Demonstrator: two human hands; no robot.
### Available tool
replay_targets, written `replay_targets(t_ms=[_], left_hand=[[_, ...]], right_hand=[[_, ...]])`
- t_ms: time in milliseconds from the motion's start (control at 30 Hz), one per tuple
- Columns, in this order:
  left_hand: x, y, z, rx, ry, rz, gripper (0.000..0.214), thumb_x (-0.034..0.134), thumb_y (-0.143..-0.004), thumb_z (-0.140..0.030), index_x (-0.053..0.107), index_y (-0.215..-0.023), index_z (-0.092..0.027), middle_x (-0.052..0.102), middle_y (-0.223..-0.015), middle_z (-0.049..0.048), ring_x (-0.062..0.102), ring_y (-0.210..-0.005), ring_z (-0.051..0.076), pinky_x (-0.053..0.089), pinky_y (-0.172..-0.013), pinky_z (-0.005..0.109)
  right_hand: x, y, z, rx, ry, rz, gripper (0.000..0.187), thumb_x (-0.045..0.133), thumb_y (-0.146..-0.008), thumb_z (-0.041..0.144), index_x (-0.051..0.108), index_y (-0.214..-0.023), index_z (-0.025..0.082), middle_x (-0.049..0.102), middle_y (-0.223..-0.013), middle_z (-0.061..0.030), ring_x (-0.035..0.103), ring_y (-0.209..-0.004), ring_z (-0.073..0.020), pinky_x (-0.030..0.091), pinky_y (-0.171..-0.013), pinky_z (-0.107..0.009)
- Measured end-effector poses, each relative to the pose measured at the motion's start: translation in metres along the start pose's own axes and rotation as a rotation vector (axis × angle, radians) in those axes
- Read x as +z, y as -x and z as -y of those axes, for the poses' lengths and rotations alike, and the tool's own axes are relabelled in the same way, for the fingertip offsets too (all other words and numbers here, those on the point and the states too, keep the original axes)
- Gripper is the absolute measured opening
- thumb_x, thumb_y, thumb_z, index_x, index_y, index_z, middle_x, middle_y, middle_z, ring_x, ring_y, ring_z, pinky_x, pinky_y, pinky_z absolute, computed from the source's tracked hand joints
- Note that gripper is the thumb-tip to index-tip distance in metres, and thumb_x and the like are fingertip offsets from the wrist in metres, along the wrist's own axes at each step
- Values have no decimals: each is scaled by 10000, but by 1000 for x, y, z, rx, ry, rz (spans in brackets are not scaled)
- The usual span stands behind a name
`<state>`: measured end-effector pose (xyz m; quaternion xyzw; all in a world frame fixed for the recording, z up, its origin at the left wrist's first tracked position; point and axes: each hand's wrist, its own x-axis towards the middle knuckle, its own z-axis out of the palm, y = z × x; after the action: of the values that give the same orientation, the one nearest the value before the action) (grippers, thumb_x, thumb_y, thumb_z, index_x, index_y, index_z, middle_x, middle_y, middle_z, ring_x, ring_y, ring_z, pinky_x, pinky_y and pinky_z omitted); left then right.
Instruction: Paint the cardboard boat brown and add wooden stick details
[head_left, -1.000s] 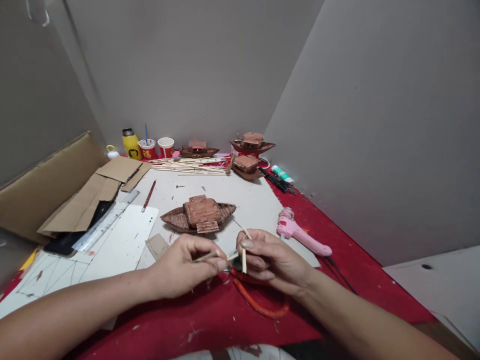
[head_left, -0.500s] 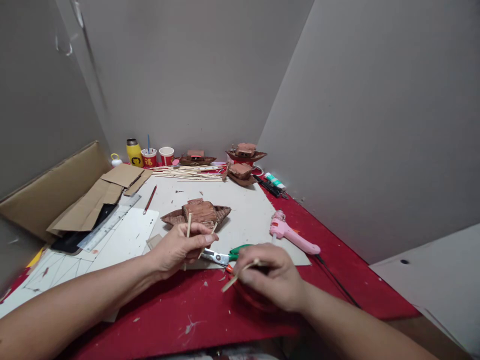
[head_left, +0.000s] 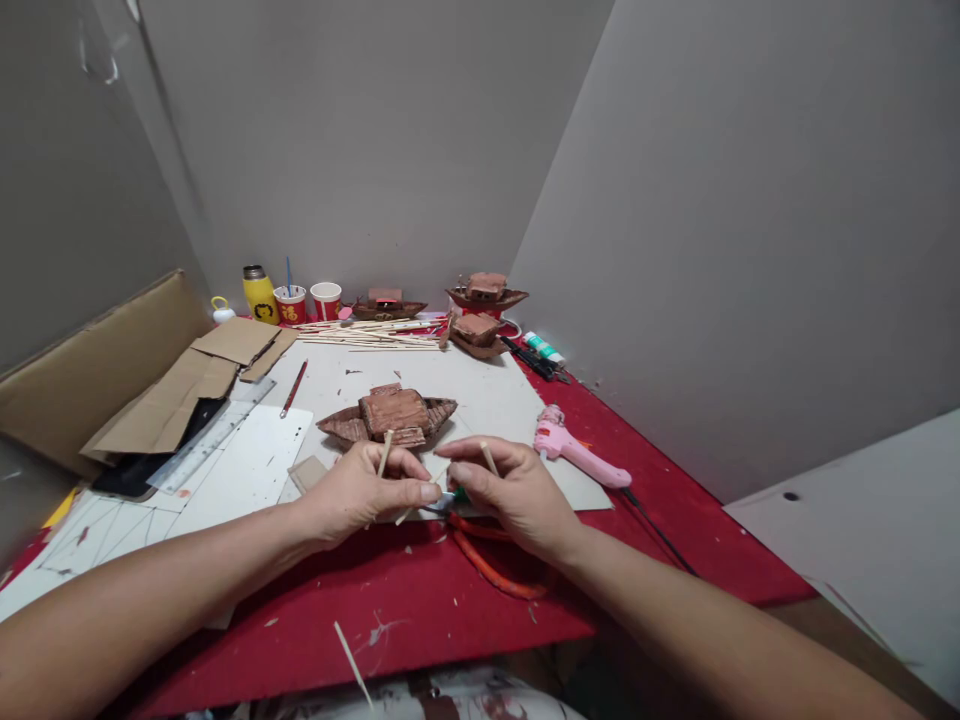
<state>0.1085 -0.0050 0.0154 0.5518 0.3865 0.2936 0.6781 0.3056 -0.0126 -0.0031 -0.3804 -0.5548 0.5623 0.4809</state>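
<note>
My left hand [head_left: 367, 490] is closed on thin wooden sticks; one stick [head_left: 385, 455] pokes up between its fingers and another slants below the thumb. My right hand [head_left: 521, 495] has come up close beside it, fingertips pinched near that slanted stick, with a short stick [head_left: 489, 459] standing up from its fingers. Partly hidden under the right hand lie scissors with an orange handle [head_left: 499, 575] and a bit of green. Just beyond both hands sits a brown model boat [head_left: 394, 412] with a roofed cabin. A loose stick [head_left: 352, 665] shows at the table's front edge.
A pink glue gun [head_left: 581, 455] lies at the right, its cord trailing. Cardboard pieces [head_left: 169, 400], a clear ruler [head_left: 214, 435] and a pencil [head_left: 295, 388] are at the left. Behind are more sticks [head_left: 367, 335], paper cups [head_left: 326, 300], a yellow bottle [head_left: 259, 297] and other model boats [head_left: 478, 332].
My right hand has moved up and left to meet my left hand. The scissors' orange handle now shows more. A loose stick has appeared at the front edge.
</note>
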Motion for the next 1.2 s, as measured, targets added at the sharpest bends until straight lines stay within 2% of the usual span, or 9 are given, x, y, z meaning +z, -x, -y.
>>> replay_targets(t_ms=[133,333,433,500,600,733,900,1067,1200], left_hand=[[2,1,-2,-23,-30,43,436,820,-613,-545,664,-678,-143,493,-465,-60,327,-414,58,180,-422,231],[-8,-2,-14,19,-46,-15,415,769,-686,-527,593,-601,-161,487,-469,-59,285,-400,45,145,-411,217],[-24,-9,-22,114,58,-124,351,789,-695,-413,574,-591,-155,477,-460,-59,290,-387,34,158,-398,193],[-38,-16,-26,201,169,-289,340,797,-683,-320,535,-551,-148,445,-441,-63,277,-370,21,150,-384,174],[-62,-25,-31,252,254,-455,302,715,-762,-294,525,-578,-148,394,-420,-82,234,-334,13,131,-362,157],[-80,-32,-35,281,326,-572,351,556,-897,-386,562,-648,-139,445,-452,-55,257,-313,26,147,-335,154],[-82,-36,-33,292,368,-643,415,522,-936,-424,589,-661,-121,494,-472,-30,383,-335,48,274,-345,157],[-86,-40,-30,317,393,-680,449,474,-967,-389,610,-641,-111,521,-472,-17,424,-352,52,319,-357,149],[-91,-42,-28,281,421,-699,456,483,-963,-408,598,-627,-122,517,-468,-21,409,-334,50,317,-351,148]], right_hand=[[3,-2,1,5,67,13,305,798,-715,455,707,-726,164,619,-598,8,477,-517,-102,372,-505,-234],[-7,-15,21,-255,264,-179,271,723,-822,426,678,-696,190,591,-594,12,414,-505,-104,317,-476,-245],[-10,-27,36,-354,258,-267,220,721,-836,402,679,-737,210,579,-613,19,388,-497,-99,300,-470,-250],[-5,-34,44,-410,276,-276,195,724,-836,387,674,-744,222,566,-614,25,388,-504,-102,305,-481,-254],[11,-45,48,-444,415,-189,218,714,-835,369,651,-692,216,530,-592,30,405,-537,-109,329,-515,-260],[32,-64,38,-511,611,21,205,664,-866,294,644,-685,201,497,-587,33,412,-551,-110,342,-541,-260],[42,-87,19,-650,824,182,191,608,-894,238,699,-731,197,587,-671,-12,535,-632,-134,407,-615,-263],[46,-93,4,-675,1028,239,149,599,-894,177,738,-844,190,660,-774,-54,610,-726,-167,451,-658,-266],[49,-91,2,-661,1157,265,179,561,-906,141,721,-828,164,677,-800,-68,633,-755,-173,460,-674,-265]])
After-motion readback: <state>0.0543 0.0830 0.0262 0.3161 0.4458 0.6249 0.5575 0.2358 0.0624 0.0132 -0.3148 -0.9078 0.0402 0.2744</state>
